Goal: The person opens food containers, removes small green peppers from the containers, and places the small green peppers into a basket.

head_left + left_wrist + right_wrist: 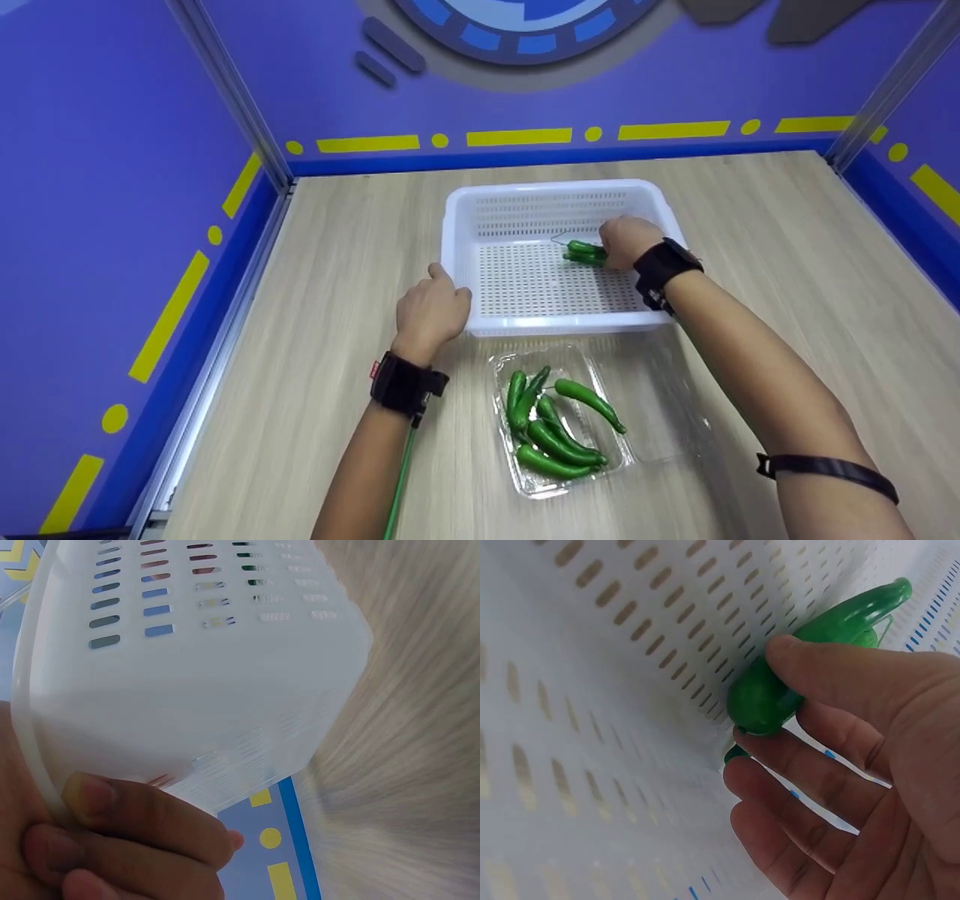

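A white plastic basket (555, 321) with slotted walls and floor stands on the table. My left hand (433, 307) grips its rim at the near left corner, the fingers curled against the outer wall in the left wrist view. Inside the basket's right part, my right hand (628, 241) pinches a green chili pepper (832, 630) between thumb and fingers, low over the slotted floor. More green peppers (583, 259) show beside that hand, partly hidden by it. Closer to me, several green peppers (551, 442) lie in a clear plastic clamshell box (541, 491).
The box's transparent lid (660, 420) lies folded out to the right, under my right forearm. Blue panels (375, 161) with yellow marks enclose the wooden table (337, 262) at the back and sides. A green cord (401, 480) runs along my left forearm.
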Motion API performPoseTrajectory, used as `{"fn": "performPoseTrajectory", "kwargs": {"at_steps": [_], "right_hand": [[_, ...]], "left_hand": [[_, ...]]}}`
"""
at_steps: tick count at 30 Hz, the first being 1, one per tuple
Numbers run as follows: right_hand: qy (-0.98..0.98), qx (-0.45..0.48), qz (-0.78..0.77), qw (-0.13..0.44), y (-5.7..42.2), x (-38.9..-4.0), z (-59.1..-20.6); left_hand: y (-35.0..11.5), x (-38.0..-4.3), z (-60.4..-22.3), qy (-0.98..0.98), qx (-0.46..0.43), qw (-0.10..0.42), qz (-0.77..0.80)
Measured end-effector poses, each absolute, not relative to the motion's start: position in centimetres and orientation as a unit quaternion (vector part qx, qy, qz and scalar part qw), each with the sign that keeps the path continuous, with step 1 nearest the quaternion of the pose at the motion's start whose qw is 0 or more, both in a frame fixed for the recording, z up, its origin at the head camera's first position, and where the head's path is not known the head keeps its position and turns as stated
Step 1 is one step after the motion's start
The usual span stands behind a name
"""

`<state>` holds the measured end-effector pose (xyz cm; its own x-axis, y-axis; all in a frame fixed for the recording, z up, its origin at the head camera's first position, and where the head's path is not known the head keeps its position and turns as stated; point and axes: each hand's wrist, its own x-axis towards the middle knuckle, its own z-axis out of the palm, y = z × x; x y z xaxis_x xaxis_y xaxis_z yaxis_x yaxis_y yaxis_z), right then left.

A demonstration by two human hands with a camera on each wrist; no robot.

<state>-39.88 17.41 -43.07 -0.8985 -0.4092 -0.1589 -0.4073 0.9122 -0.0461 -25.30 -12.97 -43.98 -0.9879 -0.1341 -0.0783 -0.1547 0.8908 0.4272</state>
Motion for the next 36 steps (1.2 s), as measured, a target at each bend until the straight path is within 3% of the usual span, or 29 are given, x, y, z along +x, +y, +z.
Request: {"fn": "performPoseTrajectory", "kwargs": {"at_steps": [11,36], "right_hand": [[0.974,-0.197,0.033,0.104,17.3,-40.5,-43.4],[0.977,-0.200,-0.011,0.078,17.7,-39.9,-42.2]], "left_hand": [[-12.9,-25.2,-43.9,0.974,-0.071,0.020,0.213],[-13.0,-25.2,-43.9,0.973,-0.072,0.029,0.219]]}}
